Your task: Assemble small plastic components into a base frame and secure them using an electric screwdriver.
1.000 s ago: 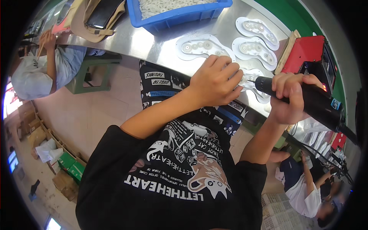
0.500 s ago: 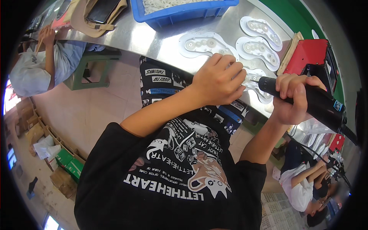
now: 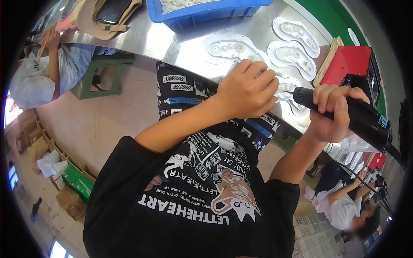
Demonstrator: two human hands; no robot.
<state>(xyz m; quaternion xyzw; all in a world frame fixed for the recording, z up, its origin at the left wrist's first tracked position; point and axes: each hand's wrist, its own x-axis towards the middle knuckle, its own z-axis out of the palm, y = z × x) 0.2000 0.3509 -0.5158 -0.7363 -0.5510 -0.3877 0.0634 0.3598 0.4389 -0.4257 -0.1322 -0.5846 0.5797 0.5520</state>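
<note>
My right hand [image 3: 331, 114] is wrapped round a black electric screwdriver [image 3: 365, 120], whose bit points left toward my left hand [image 3: 249, 90]. My left hand is closed, its fingers curled down and their tips hidden, so what they pinch cannot be made out. Just right of it, under the bit, lies a white curved plastic housing [image 3: 289, 83] with small gears inside, partly covered by my hands. Beyond my left knuckles rests another white geared housing [image 3: 232, 48]. Two more such housings, an upper one [image 3: 297, 34] and a lower one [image 3: 293, 58], lie to the right.
A blue bin [image 3: 206, 15] of small pale parts stands at the metal table's [image 3: 150, 36] far side. A red box [image 3: 346, 64] is at the right. A cap with a phone [image 3: 112, 10] lies far left. Co-workers sit at left [image 3: 51, 75] and lower right [image 3: 340, 210].
The screwdriver and my right hand have shifted slightly right. My left hand has barely moved. The co-worker at lower right has leaned differently.
</note>
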